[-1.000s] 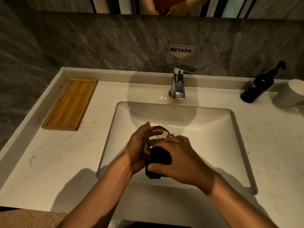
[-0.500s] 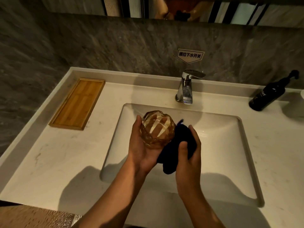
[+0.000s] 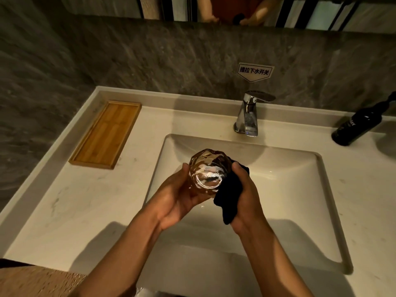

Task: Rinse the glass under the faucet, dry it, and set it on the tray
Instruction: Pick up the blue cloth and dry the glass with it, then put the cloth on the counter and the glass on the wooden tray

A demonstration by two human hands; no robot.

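A faceted amber glass [image 3: 208, 171] lies on its side above the sink basin [image 3: 278, 189], its base turned toward me. My left hand [image 3: 177, 198] cups it from the left and below. My right hand [image 3: 246, 194] holds a dark cloth [image 3: 230, 196] pressed against the glass's right side. The chrome faucet [image 3: 248, 114] stands behind the basin with no water running. A wooden tray [image 3: 106, 133] lies on the counter at the far left, with nothing on it.
A black pump bottle [image 3: 357, 127] stands on the counter at the far right. A small sign [image 3: 255, 71] hangs on the grey stone wall above the faucet. The pale counter [image 3: 85, 211] spreads to the left of the basin.
The glass came out from between my hands and turned so its base faces me. My right hand shifted from on top of the glass to its right side with the cloth.
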